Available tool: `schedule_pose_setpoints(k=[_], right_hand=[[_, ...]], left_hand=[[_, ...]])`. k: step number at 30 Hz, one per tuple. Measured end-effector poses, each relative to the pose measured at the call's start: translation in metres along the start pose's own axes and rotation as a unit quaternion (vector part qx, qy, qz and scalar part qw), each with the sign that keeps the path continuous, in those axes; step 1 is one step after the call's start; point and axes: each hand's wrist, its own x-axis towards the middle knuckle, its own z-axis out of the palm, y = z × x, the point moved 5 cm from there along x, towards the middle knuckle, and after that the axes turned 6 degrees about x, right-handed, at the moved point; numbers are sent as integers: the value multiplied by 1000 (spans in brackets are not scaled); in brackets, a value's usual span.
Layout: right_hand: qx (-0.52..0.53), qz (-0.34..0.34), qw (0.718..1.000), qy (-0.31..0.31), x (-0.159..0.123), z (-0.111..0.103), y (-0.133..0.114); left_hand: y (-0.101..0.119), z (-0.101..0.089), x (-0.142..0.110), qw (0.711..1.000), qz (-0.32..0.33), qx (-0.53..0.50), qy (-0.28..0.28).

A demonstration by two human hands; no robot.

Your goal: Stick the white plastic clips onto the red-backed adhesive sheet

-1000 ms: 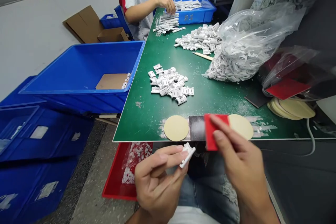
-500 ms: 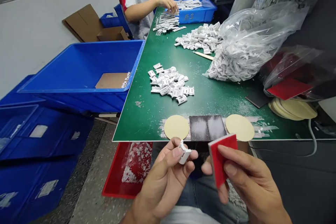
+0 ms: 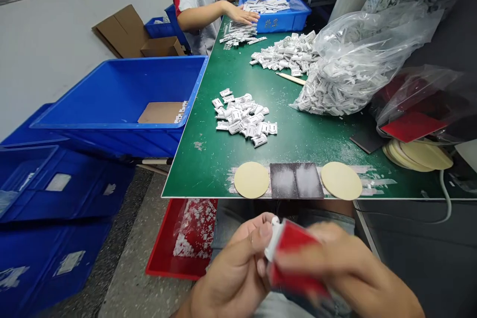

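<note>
In front of my lap, my left hand (image 3: pixel 233 271) pinches a small white plastic part (image 3: pixel 273 241) between thumb and fingers. My right hand (image 3: pixel 357 266), blurred by motion, grips a red sanding pad (image 3: pixel 292 236). The pad lies against the right side of the white part and hides some of it. Just beyond my hands, on the table's near edge, are two pale yellow discs (image 3: pixel 251 180) and two dark abrasive squares (image 3: pixel 283 180) dusted with white powder. Farther back on the green table (image 3: pixel 316 134) is a loose pile of similar white parts (image 3: pixel 244 117).
A large clear bag (image 3: pixel 346 77) of white parts slumps at the right, beside another heap (image 3: pixel 285 54). A co-worker (image 3: pixel 203 7) handles white strips at a blue bin (image 3: pixel 285 22). Left of the table stands a large blue tub (image 3: pixel 112 126); below is a red tray (image 3: pixel 160 258).
My right hand has moved left and brought the red pad against the white part. The two were apart before. The co-worker's raised hand has lowered toward the blue bin.
</note>
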Motion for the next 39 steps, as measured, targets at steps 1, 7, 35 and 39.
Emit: schedule_pose_setpoints(k=[1, 7, 35, 39], right_hand=[[-21, -2, 1000, 20, -1, -1, 1], [72, 2, 995, -63, -16, 10, -1], [-33, 44, 998, 18, 6, -3, -23], [-35, 49, 998, -11, 8, -4, -21]], left_hand=[[1, -1, 0, 1000, 9, 6, 6], [11, -8, -1, 988, 122, 81, 41], [14, -13, -2, 932, 278, 226, -49], [10, -12, -2, 930, 278, 232, -58]])
